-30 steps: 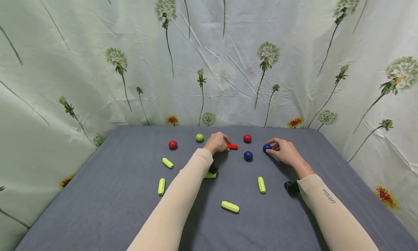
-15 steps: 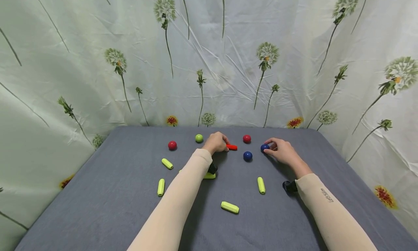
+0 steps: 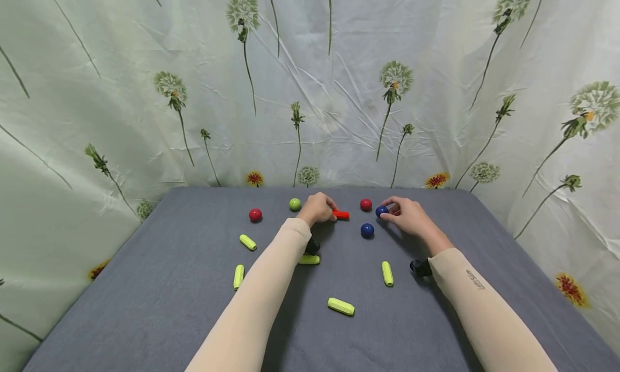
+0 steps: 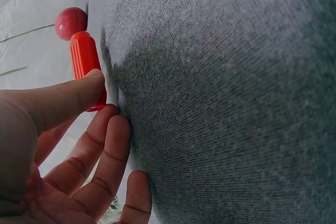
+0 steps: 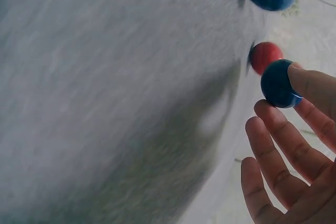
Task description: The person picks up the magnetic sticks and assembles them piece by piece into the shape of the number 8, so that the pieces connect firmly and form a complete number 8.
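Note:
My left hand [image 3: 316,208] pinches a short red ribbed cylinder [image 3: 342,215] between thumb and fingers. In the left wrist view the ribbed cylinder [image 4: 83,53] sticks out past the thumb, its far end overlapping a red ball [image 4: 69,23]. To the right, my right hand [image 3: 409,216] holds a glossy blue ball [image 3: 381,211] by thumb and fingertips. The right wrist view has this blue ball [image 5: 275,83] raised off the cloth, with the other fingers spread below it. A second blue ball [image 3: 367,230] lies nearer me, and the red ball [image 3: 366,204] sits between the hands.
A green ball [image 3: 295,204] and another red ball [image 3: 255,215] lie left of the left hand. Several yellow-green ribbed cylinders, including one at the front [image 3: 341,306], are scattered on the grey cloth [image 3: 160,286]. A flower-printed curtain [image 3: 339,92] hangs behind.
The right hand has carried its blue ball leftward and slightly away from me, closer to the red ball. My left hand has shifted only slightly, still pinching the red ribbed cylinder.

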`<state>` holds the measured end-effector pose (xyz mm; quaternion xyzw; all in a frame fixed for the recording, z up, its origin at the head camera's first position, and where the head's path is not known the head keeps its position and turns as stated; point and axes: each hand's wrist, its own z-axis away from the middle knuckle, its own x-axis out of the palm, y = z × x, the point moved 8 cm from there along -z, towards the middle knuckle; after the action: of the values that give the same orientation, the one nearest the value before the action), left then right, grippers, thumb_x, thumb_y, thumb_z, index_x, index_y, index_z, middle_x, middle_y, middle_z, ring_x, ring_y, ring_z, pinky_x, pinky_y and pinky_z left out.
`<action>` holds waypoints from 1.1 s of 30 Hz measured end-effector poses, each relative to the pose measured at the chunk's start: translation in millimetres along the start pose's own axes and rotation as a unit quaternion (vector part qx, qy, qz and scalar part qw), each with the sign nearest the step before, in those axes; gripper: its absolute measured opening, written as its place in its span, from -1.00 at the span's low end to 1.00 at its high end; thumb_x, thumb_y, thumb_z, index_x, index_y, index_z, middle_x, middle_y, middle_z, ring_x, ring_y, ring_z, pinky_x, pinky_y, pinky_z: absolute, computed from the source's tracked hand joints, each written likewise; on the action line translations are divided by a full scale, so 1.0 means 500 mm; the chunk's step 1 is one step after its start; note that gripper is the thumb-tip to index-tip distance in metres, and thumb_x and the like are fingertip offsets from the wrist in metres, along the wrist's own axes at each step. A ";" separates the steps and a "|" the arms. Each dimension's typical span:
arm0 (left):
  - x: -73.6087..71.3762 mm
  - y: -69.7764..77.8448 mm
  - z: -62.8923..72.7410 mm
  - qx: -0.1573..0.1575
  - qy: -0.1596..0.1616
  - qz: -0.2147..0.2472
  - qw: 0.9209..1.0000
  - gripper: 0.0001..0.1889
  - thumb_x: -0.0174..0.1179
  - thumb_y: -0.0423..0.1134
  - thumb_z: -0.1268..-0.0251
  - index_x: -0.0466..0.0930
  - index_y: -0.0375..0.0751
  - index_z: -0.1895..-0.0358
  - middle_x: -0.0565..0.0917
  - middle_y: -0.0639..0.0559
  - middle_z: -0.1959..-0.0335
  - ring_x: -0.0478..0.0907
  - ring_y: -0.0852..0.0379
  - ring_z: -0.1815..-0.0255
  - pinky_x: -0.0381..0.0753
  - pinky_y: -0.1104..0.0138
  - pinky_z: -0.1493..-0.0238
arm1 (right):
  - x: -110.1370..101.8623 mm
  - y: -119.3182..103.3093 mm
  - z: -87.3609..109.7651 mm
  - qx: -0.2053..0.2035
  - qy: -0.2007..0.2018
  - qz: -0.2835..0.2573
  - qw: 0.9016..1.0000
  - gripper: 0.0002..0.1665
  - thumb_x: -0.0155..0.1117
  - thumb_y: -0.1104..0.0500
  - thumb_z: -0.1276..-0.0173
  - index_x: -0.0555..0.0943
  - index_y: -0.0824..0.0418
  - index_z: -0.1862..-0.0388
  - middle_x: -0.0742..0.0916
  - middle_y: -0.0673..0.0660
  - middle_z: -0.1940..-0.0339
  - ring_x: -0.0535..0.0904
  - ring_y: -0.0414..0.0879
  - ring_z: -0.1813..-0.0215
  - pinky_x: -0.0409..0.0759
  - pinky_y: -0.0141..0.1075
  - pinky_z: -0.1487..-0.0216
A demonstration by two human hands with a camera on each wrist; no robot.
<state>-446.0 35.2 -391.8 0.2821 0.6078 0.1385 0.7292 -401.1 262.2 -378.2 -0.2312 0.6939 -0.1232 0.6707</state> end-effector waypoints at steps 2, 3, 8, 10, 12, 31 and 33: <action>-0.001 0.000 -0.001 0.001 -0.002 0.000 1.000 -0.80 0.37 -0.24 -0.02 0.73 0.06 0.23 0.64 0.02 -0.03 0.51 0.03 0.07 0.50 0.27 0.11 | 0.002 -0.009 -0.005 -0.004 -0.002 0.000 1.000 -0.58 0.22 -0.06 -0.30 0.53 0.06 -0.09 0.72 0.19 0.13 0.61 0.05 0.06 0.53 -0.05 0.08; -0.002 -0.001 -0.001 0.000 -0.002 0.000 1.000 -0.80 0.37 -0.24 -0.02 0.73 0.07 0.23 0.64 0.02 -0.02 0.50 0.03 0.07 0.49 0.28 0.13 | 0.004 -0.014 -0.008 -0.006 -0.002 -0.001 1.000 -0.57 0.22 -0.06 -0.30 0.53 0.06 -0.09 0.72 0.19 0.13 0.61 0.05 0.05 0.53 -0.05 0.07; -0.009 -0.003 -0.002 -0.001 0.005 0.005 1.000 -0.81 0.37 -0.23 -0.02 0.73 0.07 0.25 0.64 0.03 -0.01 0.50 0.03 0.11 0.48 0.29 0.17 | 0.015 -0.034 -0.022 -0.011 -0.011 0.002 1.000 -0.57 0.24 -0.06 -0.28 0.54 0.06 -0.09 0.71 0.18 0.14 0.61 0.04 0.07 0.53 -0.05 0.05; -0.011 -0.004 -0.001 -0.002 0.006 0.010 1.000 -0.82 0.37 -0.24 -0.02 0.73 0.06 0.25 0.64 0.02 0.00 0.50 0.02 0.10 0.48 0.28 0.15 | 0.021 -0.044 -0.027 -0.019 -0.016 0.004 1.000 -0.56 0.25 -0.05 -0.28 0.54 0.06 -0.09 0.71 0.18 0.14 0.61 0.03 0.09 0.53 -0.05 0.05; -0.012 -0.005 -0.001 -0.004 0.005 0.013 1.000 -0.82 0.37 -0.25 -0.03 0.73 0.05 0.25 0.64 0.02 0.00 0.50 0.02 0.08 0.49 0.27 0.13 | 0.025 -0.052 -0.031 -0.023 -0.022 0.004 0.999 -0.56 0.27 -0.05 -0.26 0.55 0.07 -0.08 0.71 0.18 0.15 0.60 0.02 0.10 0.53 -0.06 0.05; -0.010 -0.001 0.002 -0.018 0.001 0.010 1.000 -0.81 0.37 -0.24 -0.03 0.73 0.06 0.23 0.63 0.02 -0.02 0.50 -0.02 -0.02 0.50 0.20 0.01 | 0.069 -0.091 -0.047 -0.006 -0.076 0.014 0.997 -0.61 0.27 -0.03 -0.27 0.56 0.07 -0.03 0.70 0.15 0.13 0.59 -0.04 0.13 0.53 -0.16 0.11; -0.009 0.000 0.002 -0.019 0.001 0.009 1.000 -0.81 0.37 -0.23 -0.03 0.73 0.07 0.23 0.64 0.03 -0.01 0.51 0.00 0.00 0.50 0.21 0.03 | 0.069 -0.092 -0.048 -0.004 -0.078 0.017 0.997 -0.61 0.28 -0.03 -0.26 0.56 0.07 -0.03 0.69 0.15 0.14 0.58 -0.04 0.14 0.54 -0.15 0.10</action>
<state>-446.1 32.3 -388.0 0.2735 0.6037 0.1566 0.7323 -417.5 202.3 -384.6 -0.2305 0.6442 -0.0905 0.7237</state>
